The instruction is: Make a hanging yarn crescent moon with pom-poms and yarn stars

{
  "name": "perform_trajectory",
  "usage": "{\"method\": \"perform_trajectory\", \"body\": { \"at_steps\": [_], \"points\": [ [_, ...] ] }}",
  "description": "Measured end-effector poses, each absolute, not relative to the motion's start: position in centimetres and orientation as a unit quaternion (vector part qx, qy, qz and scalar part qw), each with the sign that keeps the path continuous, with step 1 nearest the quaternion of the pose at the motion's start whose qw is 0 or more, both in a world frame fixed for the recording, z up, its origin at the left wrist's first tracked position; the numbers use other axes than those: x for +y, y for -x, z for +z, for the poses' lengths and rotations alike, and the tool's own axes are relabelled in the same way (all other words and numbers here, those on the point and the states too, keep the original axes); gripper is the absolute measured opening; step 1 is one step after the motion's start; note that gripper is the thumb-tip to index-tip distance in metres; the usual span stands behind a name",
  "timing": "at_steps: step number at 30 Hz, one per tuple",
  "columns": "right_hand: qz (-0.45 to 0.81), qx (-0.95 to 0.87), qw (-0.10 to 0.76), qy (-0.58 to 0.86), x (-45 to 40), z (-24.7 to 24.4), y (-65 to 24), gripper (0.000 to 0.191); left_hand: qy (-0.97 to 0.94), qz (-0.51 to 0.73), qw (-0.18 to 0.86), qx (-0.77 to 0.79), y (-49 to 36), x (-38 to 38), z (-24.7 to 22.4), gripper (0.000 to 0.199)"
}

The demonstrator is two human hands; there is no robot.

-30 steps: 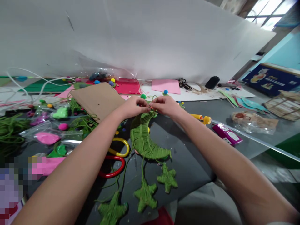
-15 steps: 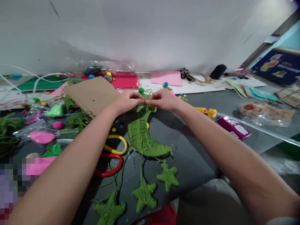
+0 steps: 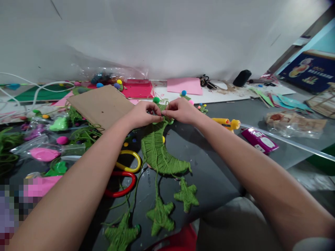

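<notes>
A crescent moon [image 3: 154, 150] wrapped in green yarn lies on the dark table, its upper end under both hands. My left hand [image 3: 143, 113] is curled at that end, thumb and forefinger closed around green yarn, with a small gap behind the fingertips. Opposite it, almost touching, my right hand [image 3: 180, 111] pinches the yarn; the fingertips hide the exact spot. Below the moon, yarn strands lead to green stars, one at the lower left [image 3: 121, 233], a middle star [image 3: 160, 216] and a right star [image 3: 186, 195]. A green pompom [image 3: 156, 100] shows just beyond the left fingers.
Scissors with a yellow and a red handle [image 3: 123, 184] lie beside my left forearm. Cardboard [image 3: 101, 104], clay packets [image 3: 44, 154] and loose yarn [image 3: 10, 146] crowd the left. On the right are a yellow glue gun [image 3: 227, 123], a purple packet [image 3: 259, 140] and a clear stick [image 3: 288, 141].
My left thumb and forefinger have spread slightly, opening a gap behind their tips. My right hand keeps its pinch. The moon and stars stay nearly in place, while the view shifts a little.
</notes>
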State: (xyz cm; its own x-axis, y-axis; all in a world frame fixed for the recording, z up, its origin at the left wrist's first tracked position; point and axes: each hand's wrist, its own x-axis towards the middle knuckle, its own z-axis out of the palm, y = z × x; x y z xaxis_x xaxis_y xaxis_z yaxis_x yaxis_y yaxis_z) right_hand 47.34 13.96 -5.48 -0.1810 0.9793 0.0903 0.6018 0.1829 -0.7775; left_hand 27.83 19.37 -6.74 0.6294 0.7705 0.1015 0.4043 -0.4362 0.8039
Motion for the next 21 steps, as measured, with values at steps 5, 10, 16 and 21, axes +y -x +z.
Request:
{"method": "perform_trajectory", "body": {
  "at_steps": [5,10,16,21],
  "points": [
    [0.299,-0.702,0.314,0.565,13.8,-5.49,-46.98,0.024,-0.819,0.246,0.393,0.339,-28.0,19.29,-6.53,0.027],
    [0.293,-0.701,0.311,0.571,13.6,-5.45,-46.61,0.024,-0.821,0.244,0.389,0.339,-28.14,19.1,-6.44,0.026],
    [0.287,-0.704,0.309,0.571,13.58,-5.57,-46.69,0.026,-0.816,0.245,0.38,0.36,-28.41,18.78,-6.68,0.03],
    [0.296,-0.695,0.313,0.575,13.81,-5.86,-46.74,0.029,-0.825,0.259,0.345,0.366,-28.65,18.63,-6.61,0.029]
  ]
}}
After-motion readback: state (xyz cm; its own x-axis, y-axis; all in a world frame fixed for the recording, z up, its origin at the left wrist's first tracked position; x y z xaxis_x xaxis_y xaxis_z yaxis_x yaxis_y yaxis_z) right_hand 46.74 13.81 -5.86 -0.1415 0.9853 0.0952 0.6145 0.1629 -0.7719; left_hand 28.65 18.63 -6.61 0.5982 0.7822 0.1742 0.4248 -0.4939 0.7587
